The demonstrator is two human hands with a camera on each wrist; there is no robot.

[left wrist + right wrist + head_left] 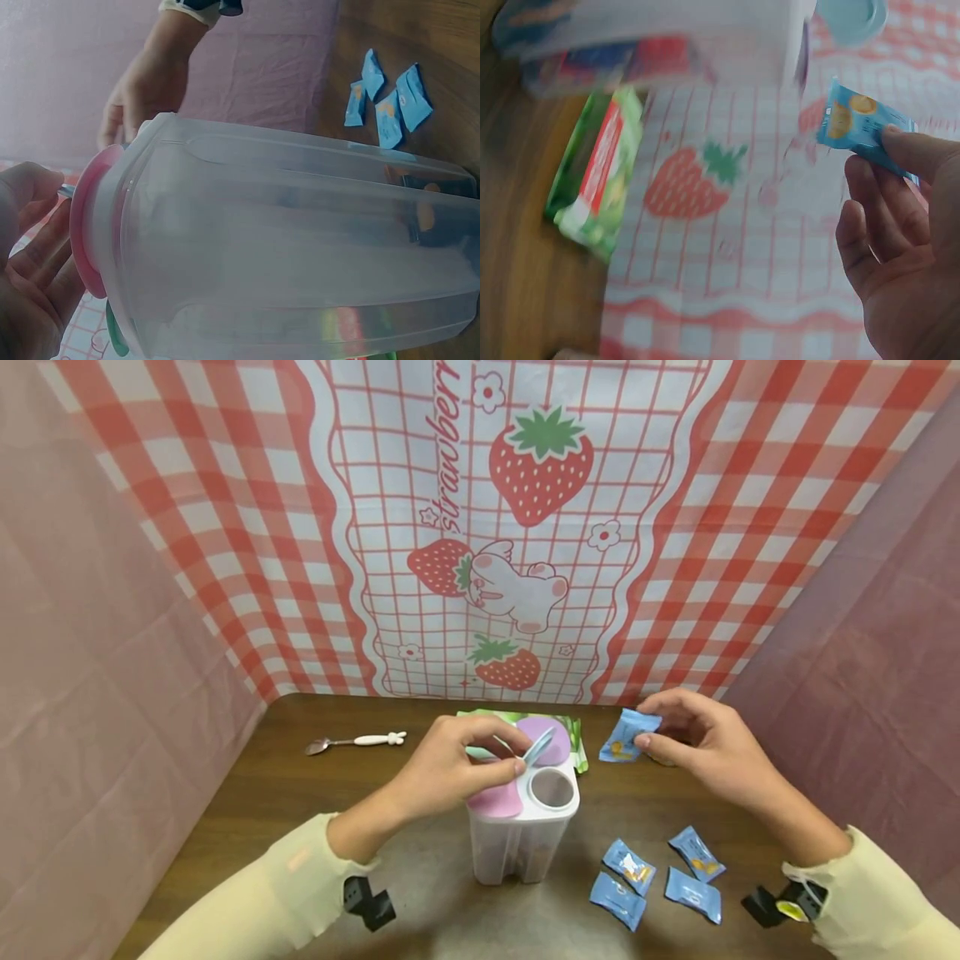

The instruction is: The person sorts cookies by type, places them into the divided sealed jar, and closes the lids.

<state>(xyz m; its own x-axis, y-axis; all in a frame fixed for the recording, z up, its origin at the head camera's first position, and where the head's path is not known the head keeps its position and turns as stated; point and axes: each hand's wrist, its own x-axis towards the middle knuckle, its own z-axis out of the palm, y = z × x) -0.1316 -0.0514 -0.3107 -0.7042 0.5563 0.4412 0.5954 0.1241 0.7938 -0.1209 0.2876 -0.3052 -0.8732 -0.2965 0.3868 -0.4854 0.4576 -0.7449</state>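
My left hand [453, 764] pinches a light blue round lid [538, 746], tilted up above a clear plastic storage container [517, 847] with a white top. Below the lid, the front right opening [552, 789] is uncovered. A pink lid [497, 802], a purple lid [553, 743] and a mostly hidden green lid cover the other openings. Right of the container, my right hand [708, 743] holds a small blue snack packet [862, 124] between thumb and fingers, raised over the table. Through the container wall, the left wrist view shows dark wrapped items [435, 217] at the bottom.
Several blue packets [628, 866] lie on the wooden table [300, 860], right of the container. A green package [600, 172] lies behind it. At the left is a spoon [375, 739] with a white handle. A checked strawberry cloth [525, 568] hangs at the back.
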